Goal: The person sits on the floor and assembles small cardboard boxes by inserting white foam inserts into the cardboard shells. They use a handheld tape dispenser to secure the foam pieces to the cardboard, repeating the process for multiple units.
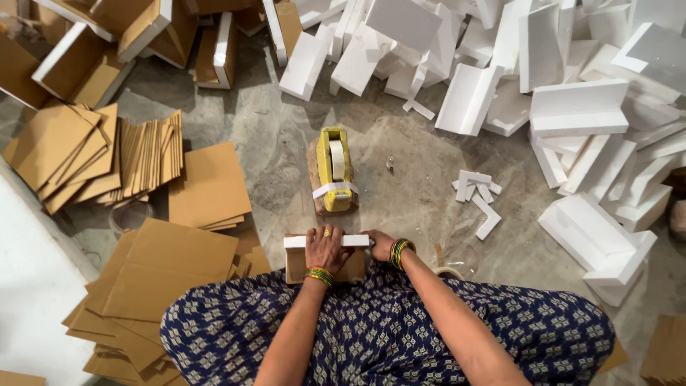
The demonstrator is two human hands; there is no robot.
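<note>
- The work surface is a bare grey concrete floor, dusty and scuffed; the person sits on it in a dark blue patterned garment that fills the lower part of the view.
- The left hand lies palm down, fingers spread narrowly, pressing on a white foam piece set along the top of a small brown cardboard pad.
- The right hand grips the same foam piece at its right end; its fingers curl out of view, so how tightly it closes cannot be told.
- The foam-and-cardboard block sits directly under both hands, just in front of the person's lap.
- Just beyond the hands stands a yellow tape dispenser with a white roll, resting on a brownish block.
- Left of the hands lie loose stacks of flat cardboard sheets, more fanned out further off.
- Beyond and to the right of the hands is a big heap of white foam corner pieces; small foam offcuts lie nearer.
- By the right forearm a tape roll is partly hidden.
- The far-left pale area is cut off and hard to make out.
</note>
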